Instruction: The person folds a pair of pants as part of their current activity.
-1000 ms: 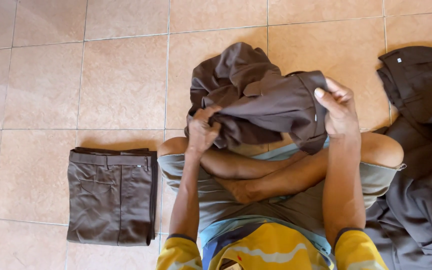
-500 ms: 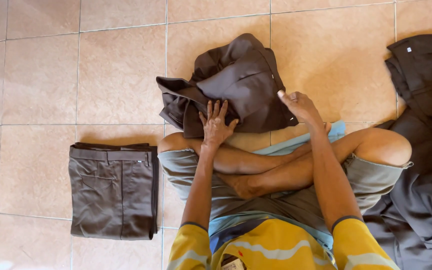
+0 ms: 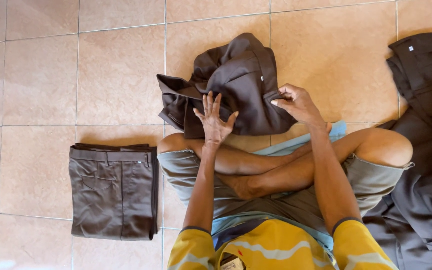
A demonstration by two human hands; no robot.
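Left hand (image 3: 214, 121) is laid flat, fingers spread, on the crumpled brown garment (image 3: 236, 82), and its edge is pinched by the right hand (image 3: 298, 103) between thumb and fingers. That garment is bunched on the tiled floor (image 3: 101, 75), just ahead of crossed legs (image 3: 276, 167). Folded trousers (image 3: 113, 190) are seen lying neat to the left, well apart. More dark clothes (image 3: 423, 150) are heaped at the right.
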